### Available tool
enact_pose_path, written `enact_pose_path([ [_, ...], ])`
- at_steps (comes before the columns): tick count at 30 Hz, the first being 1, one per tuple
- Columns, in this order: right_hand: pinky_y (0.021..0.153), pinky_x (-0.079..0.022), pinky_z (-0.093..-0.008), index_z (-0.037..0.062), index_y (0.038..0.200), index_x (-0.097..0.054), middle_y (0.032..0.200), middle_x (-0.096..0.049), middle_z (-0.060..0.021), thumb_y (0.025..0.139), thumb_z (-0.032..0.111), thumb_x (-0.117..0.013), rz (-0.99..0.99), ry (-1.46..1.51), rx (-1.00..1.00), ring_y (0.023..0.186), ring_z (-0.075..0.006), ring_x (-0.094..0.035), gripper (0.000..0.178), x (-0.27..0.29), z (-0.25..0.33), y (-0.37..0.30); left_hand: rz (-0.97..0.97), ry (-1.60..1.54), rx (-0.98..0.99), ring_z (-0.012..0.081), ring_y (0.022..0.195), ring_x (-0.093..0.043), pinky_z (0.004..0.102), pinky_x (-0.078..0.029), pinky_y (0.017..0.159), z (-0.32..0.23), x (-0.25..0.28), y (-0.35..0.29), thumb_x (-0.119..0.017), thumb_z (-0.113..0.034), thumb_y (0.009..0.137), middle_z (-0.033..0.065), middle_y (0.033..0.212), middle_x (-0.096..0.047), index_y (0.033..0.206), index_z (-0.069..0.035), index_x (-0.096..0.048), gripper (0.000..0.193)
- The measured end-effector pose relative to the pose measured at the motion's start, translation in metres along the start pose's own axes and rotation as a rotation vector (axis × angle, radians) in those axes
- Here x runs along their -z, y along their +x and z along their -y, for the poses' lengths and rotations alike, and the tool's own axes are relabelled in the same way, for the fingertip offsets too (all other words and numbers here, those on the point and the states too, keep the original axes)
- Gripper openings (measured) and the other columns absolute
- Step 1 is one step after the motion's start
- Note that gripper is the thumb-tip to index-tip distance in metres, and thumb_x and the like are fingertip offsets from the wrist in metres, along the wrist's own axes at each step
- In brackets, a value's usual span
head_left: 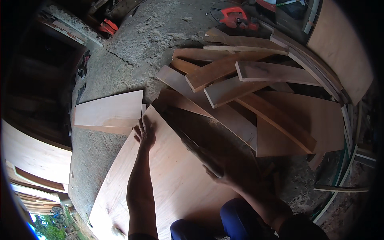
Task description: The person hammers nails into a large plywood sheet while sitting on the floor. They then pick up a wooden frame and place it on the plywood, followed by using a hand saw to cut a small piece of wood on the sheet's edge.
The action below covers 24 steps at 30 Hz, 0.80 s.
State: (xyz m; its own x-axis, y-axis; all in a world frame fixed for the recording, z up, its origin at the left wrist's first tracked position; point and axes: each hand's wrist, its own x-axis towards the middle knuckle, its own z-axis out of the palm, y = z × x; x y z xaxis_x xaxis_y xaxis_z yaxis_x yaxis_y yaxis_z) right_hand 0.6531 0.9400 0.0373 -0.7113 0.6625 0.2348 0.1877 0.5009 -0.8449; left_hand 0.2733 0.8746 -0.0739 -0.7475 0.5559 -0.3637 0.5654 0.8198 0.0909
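Observation:
A wide, pale plywood panel (pixel 168 176) leans across the front, reaching down to my knees. My left hand (pixel 145 133) rests at the panel's far left edge, its fingers stretched and slightly apart. To the right, my right hand (pixel 220 174) is closed at the panel's right edge, around a long, narrow dark piece (pixel 202 158) lying along that edge. Shadow hides what kind of piece it is and part of the fingers. A smaller pale board (pixel 110 108) lies on the ground just beyond my left hand.
Several loose planks (pixel 224 68) are heaped beyond the panel, beside a flat brown board (pixel 328 124). A red power tool (pixel 236 18) sits behind the heap. Large sheets stand at the right (pixel 340 48) and left (pixel 36 152). The rough concrete floor (pixel 140 48) is cracked.

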Motion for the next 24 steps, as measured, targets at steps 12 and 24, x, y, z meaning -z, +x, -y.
enact_pose_path([
  [12, 0.065, -0.057, -0.0434, 0.0120, 0.131, -0.063, 0.080, -0.072, -0.0183, 0.086, 0.017, -0.070, 0.052, -0.014, -0.223, 0.069, -0.0355, -0.071, 0.046, -0.039, -0.015, 0.054, 0.032, -0.032, -0.027, 0.0426, 0.155, 0.014, 0.0710, 0.002, 0.117, -0.016, -0.015, -0.001, -0.030, -0.062, 0.104, -0.0004, 0.172, 0.010, 0.164, -0.029, 0.000, 0.075],
  [24, 0.075, -0.057, -0.0411, 0.0095, 0.131, -0.062, 0.093, -0.072, -0.0185, 0.085, 0.023, -0.072, 0.072, -0.053, -0.149, 0.078, -0.0314, -0.071, 0.049, -0.014, -0.011, 0.065, -0.013, -0.037, -0.054, 0.0426, 0.155, 0.010, 0.0674, 0.004, 0.118, -0.017, -0.005, 0.007, -0.032, -0.063, 0.103, 0.0005, 0.172, 0.005, 0.164, -0.029, 0.001, 0.077],
])
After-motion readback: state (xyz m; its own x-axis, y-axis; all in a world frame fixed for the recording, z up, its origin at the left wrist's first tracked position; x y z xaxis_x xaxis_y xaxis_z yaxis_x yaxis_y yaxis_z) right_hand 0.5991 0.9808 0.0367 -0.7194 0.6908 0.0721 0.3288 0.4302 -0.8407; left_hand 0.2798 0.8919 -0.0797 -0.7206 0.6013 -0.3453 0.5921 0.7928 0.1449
